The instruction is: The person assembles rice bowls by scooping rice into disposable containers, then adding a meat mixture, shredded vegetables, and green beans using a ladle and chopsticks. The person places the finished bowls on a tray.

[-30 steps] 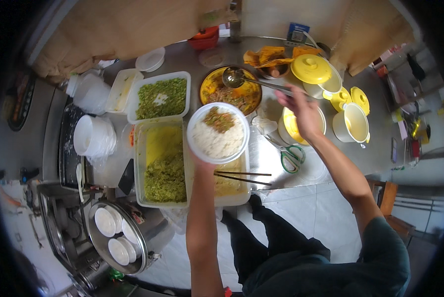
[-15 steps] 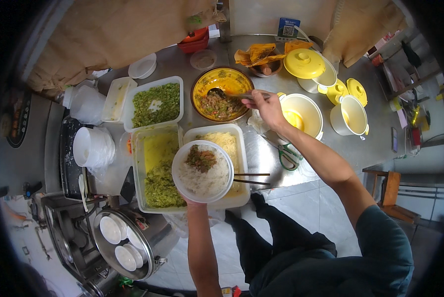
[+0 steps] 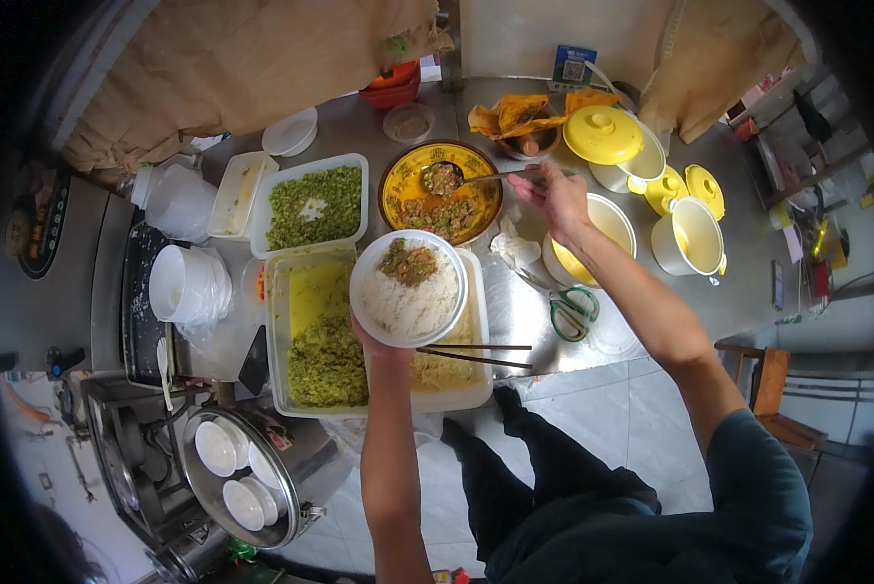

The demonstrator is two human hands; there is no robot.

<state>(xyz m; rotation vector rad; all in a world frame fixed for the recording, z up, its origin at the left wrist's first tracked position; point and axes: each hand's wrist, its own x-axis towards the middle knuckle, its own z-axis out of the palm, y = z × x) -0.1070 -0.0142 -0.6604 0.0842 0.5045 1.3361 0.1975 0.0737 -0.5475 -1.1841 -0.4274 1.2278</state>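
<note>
Left forearm enters from the lower edge, runs nearly straight up, wrist extended. Left hand (image 3: 383, 343) palm-up, mostly hidden beneath what it carries; fingers cupped under the load. Right arm enters from lower right, sleeve dark teal to above the elbow, forearm bare, angled up-left. Right hand (image 3: 552, 195) knuckles up, fingers (image 3: 526, 183) pinched closed around a thin handle.

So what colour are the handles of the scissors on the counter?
Green, on the scissors beside the right hand's forearm; the head view shows them.
</note>
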